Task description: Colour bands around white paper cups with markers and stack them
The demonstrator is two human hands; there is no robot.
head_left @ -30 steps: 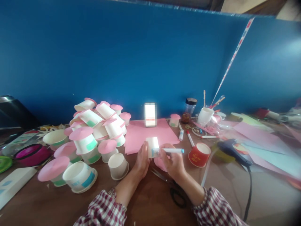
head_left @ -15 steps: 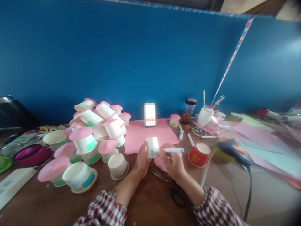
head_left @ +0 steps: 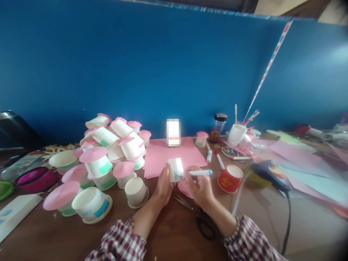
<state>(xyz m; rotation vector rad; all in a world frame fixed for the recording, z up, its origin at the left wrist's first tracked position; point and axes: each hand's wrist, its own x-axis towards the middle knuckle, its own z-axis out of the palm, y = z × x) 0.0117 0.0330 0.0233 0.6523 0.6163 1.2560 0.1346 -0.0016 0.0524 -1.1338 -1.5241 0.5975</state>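
Note:
My left hand (head_left: 163,184) is closed around the side of a white paper cup (head_left: 175,166) with a blue patch low on its wall. A white marker with a light-blue end (head_left: 200,173) is pinched in my right hand (head_left: 200,185), its tip against or very near the blue patch. Behind the hands lie sheets of pink paper (head_left: 160,154). Under my right hand a pink paper disc (head_left: 185,189) shows in part. Scissors (head_left: 205,226) with black handles lie below it, blades partly spread.
Left, white cups topped with pink discs (head_left: 94,155) are piled up. A red cup (head_left: 231,178), a blue glue gun (head_left: 268,174) with its cord, and loose coloured papers lie right. A lit, blurred-out phone-like screen (head_left: 173,132) stands against the blue partition (head_left: 152,65). A jar (head_left: 218,127) stands nearby.
Both hands, the cup and the marker keep nearly the same places. Only a very slight shift of the whole view shows.

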